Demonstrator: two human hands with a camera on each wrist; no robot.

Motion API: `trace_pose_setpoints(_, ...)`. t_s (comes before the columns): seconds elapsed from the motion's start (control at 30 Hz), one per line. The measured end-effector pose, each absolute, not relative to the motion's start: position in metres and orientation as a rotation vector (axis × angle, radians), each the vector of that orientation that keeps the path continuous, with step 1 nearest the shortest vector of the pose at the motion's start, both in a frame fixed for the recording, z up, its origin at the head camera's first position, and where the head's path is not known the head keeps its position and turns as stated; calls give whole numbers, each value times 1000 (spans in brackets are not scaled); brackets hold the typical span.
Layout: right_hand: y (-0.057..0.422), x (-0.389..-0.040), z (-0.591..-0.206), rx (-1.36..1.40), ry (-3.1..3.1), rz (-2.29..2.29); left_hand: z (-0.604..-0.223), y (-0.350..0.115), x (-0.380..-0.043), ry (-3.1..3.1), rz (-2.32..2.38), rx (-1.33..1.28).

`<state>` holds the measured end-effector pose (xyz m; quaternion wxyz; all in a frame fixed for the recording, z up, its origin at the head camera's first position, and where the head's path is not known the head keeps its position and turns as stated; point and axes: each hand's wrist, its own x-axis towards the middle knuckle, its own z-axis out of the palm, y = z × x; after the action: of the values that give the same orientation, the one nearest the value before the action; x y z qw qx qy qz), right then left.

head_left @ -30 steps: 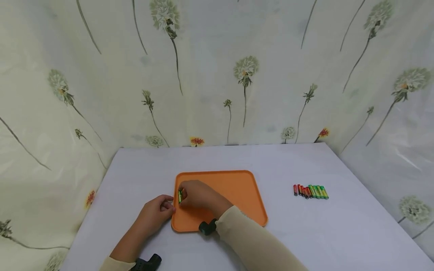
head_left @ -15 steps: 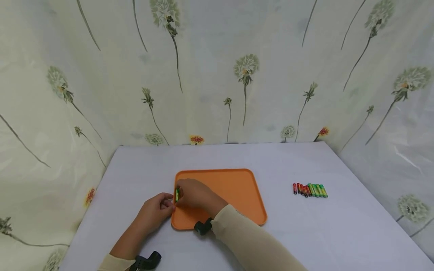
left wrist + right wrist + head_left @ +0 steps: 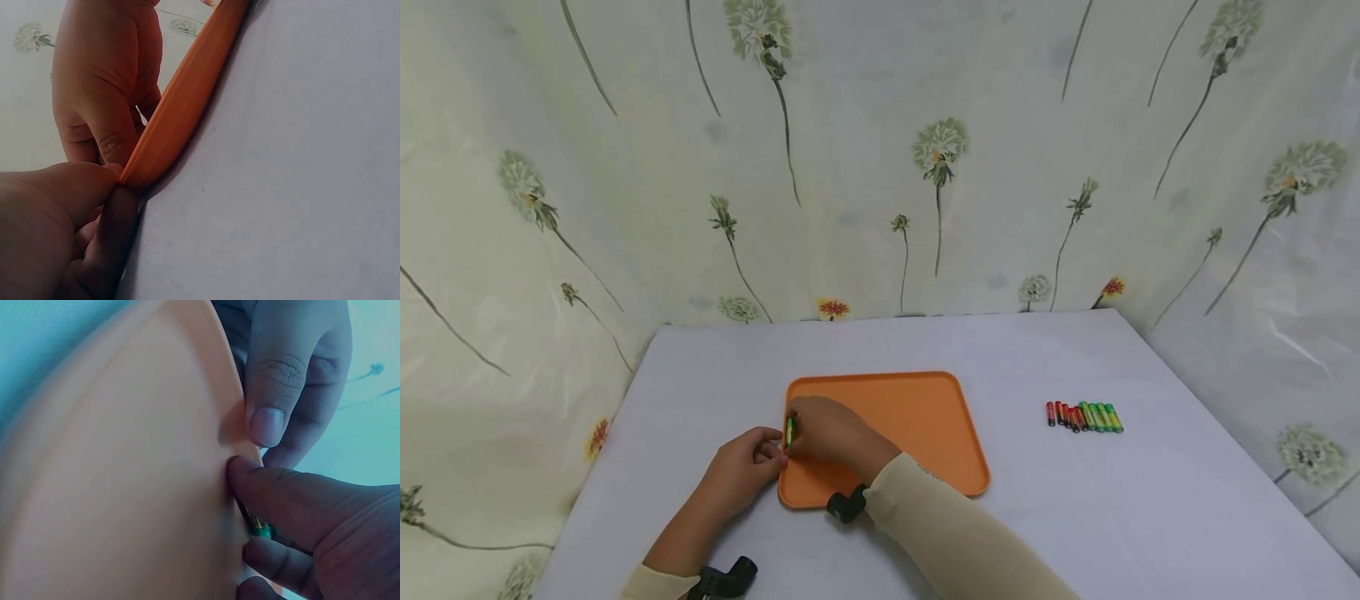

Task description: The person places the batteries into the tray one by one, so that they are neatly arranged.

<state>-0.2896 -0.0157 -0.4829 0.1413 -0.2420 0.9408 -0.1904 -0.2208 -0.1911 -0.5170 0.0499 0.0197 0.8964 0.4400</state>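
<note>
An orange tray (image 3: 917,417) lies on the white table. At its left side my left hand (image 3: 747,467) pinches the rim, thumb over the edge and fingers outside, as the left wrist view shows at the tray wall (image 3: 178,112). My right hand (image 3: 835,432) reaches across the tray and holds a green-and-yellow battery (image 3: 790,430) along the inside of the left wall. In the right wrist view the thumb and fingers cover most of this battery (image 3: 259,528), with a green end showing. The two hands are close together at the rim.
On the table to the right of the tray lies a row of several batteries, red-and-black ones (image 3: 1063,416) at the left and green-and-yellow ones (image 3: 1101,417) at the right. A flowered cloth (image 3: 850,167) hangs behind the table and along its sides.
My right hand has slid slightly left with the battery, up to the tray's left wall. My left hand has stayed at the rim.
</note>
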Motion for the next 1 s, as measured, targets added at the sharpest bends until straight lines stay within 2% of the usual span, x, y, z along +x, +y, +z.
trace_pose_setpoints(0.7, -10, -287, -485, -668, 2682, -639, -515, -187, -219, 2739, 1331, 53)
trace_pose_setpoints(1.0, 3, -285, -475, -627, 2649, -682, -514, -189, -220, 2739, 1330, 36)
